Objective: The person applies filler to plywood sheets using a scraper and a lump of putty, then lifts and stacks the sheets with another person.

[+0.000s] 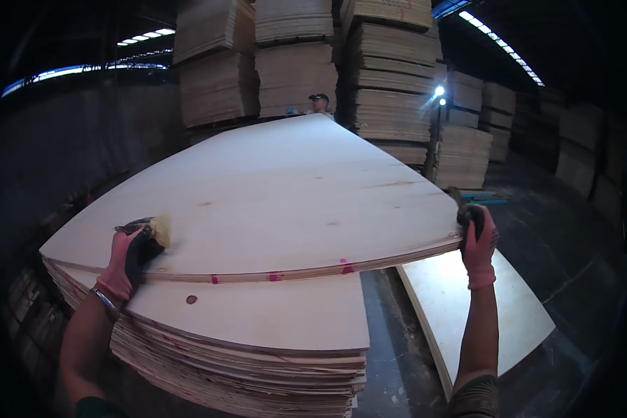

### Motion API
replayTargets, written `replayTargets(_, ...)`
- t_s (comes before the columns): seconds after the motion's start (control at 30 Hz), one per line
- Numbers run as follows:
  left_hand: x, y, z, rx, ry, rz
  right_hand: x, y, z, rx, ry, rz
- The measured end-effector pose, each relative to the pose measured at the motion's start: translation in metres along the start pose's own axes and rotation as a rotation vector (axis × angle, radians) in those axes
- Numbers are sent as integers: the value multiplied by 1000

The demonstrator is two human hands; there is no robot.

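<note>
Two-handed, w/ hands wide apart: w/ left hand (134, 252) at 8 o'clk, clutches what looks like 1 yellowish wad (161, 232) over upper boards (279, 202) at ctr.; w/ right hand (479, 240) at 3, clamps their corner, prob. steadying overhang past lower stack (258, 320) at 7. Can count 3 pink marks (275, 276), 1 floor pile (501, 299) at 4, 1 co-worker (319, 104) at 12.

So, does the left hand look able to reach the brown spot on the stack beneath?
Probably yes: the brown spot lies uncovered near the left hand, which seems to hold something yellowish.
</note>
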State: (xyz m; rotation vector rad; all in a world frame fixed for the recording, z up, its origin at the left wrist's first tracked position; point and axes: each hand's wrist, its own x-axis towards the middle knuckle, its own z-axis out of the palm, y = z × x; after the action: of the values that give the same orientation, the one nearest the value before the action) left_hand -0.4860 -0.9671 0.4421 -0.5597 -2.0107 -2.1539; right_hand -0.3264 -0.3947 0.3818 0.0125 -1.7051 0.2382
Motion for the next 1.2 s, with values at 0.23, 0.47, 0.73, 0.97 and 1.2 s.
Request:
replayTargets(0.23,-6,9,10,18,-2,11,-11,15,6,468,180,53)
replayTargets(0.47,-7,12,13,76,-40,30,-23,19,-4,419,337,27)
replayTargets(0.73,-7,19,11,55,-119,-20,-23,1,-28,306,352,13)
replayTargets(0.97,0,10,35,-56,-320,-124,-18,32,-73,326,422,196)
replayTargets(1.2,6,-3,62,-290,-486,-74,0,127,-116,209,118,578)
